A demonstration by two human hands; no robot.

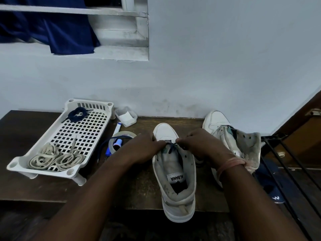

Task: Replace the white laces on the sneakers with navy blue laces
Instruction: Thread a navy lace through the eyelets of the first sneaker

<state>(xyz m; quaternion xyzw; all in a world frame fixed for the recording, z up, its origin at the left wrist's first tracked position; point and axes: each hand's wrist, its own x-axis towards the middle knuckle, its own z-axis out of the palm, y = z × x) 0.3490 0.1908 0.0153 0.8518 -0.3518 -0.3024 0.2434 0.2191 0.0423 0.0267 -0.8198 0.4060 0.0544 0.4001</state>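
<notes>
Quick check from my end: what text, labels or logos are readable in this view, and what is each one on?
"ALBANIA", upside down from this view: white tag on the tongue of the near sneaker.
White "W"-like logo: dark blue item on the floor at right; cannot tell what it is.
Marker label: print too small to read.
Tape roll inner print: blurred, unreadable.
Far sneaker side tag: mostly hidden, unreadable.

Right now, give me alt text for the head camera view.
Both hands, left hand and right hand, thread a navy lace through a white sneaker on a dark table. Removed white laces lie in a white tray.
</notes>
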